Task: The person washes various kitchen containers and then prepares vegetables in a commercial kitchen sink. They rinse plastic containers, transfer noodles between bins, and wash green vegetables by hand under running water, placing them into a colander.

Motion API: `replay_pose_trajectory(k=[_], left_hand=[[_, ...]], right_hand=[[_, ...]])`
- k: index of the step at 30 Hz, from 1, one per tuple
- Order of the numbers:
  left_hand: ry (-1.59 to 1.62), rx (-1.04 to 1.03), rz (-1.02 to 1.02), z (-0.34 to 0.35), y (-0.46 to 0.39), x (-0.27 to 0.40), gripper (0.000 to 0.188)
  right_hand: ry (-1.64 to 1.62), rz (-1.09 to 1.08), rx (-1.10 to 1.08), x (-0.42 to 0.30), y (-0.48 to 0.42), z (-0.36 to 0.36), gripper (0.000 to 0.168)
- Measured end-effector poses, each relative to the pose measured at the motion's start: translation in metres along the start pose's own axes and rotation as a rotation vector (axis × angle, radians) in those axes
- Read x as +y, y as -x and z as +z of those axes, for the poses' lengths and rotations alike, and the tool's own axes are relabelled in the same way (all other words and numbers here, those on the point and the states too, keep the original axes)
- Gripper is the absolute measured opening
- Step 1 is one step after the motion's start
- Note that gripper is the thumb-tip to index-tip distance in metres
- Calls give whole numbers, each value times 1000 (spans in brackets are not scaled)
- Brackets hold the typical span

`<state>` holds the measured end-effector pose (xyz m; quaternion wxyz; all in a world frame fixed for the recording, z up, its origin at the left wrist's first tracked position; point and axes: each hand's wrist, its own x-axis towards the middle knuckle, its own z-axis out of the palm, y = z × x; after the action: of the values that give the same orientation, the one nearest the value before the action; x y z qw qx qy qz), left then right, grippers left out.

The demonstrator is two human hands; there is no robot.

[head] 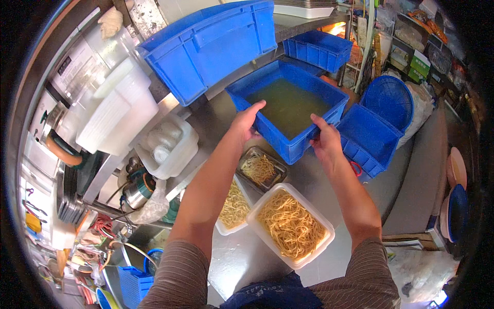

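Note:
Both hands grip a blue plastic crate (291,148) that holds murky, greenish-brown liquid (291,102). My left hand (247,121) has its near-left side, thumb over the rim. On the near-right side, my right hand (325,135) hooks its thumb over the edge, its fingers partly hidden beneath. Below the crate sits a small clear plastic tray (283,170) with a few noodle-like strands. Closer to me, a white plastic tub (327,247) is heaped with brown noodle-like strands (291,224). A second white container (231,231) with paler strands is partly covered by my left forearm and that tub.
Blue crates stand behind (235,50) and to the right (370,135), with a round blue basket (388,102). At left are stacked white containers (119,112), a white tub (189,148) with plastic-wrapped items, and a steel kettle (139,193). A steel worktop (308,181) lies beneath.

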<state>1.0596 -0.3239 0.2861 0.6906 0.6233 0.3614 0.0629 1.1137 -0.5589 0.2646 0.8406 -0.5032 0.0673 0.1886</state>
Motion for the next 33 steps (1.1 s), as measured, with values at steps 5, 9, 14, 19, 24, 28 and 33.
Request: replay_pose_trajectory(k=[5,9,14,19,24,28,33], left_hand=[[49,-86,93,-4,18,-10,25],[133,-39,103,-12,64,-20,21],[192,36,214,-28,124,-42,16],[203,8,250,-62,192,-58,40],[246,26,291,-117,289,-91,39],[201,-18,244,-166,359,-134,44],[267,36,305,-232,443,-205,48]], right_hand=[[-35,-34,-44,3,55,-8,33],[10,-79,-56,-4,103,-9,33],[5,-95,-162,8,152,-25,28],[-33,-128,-243,9,231,-26,24],[3,-128,-386,33,330,-22,31],[16,-113,-405,65,424,-19,42],[62,-2,-474,131,514,-36,44]])
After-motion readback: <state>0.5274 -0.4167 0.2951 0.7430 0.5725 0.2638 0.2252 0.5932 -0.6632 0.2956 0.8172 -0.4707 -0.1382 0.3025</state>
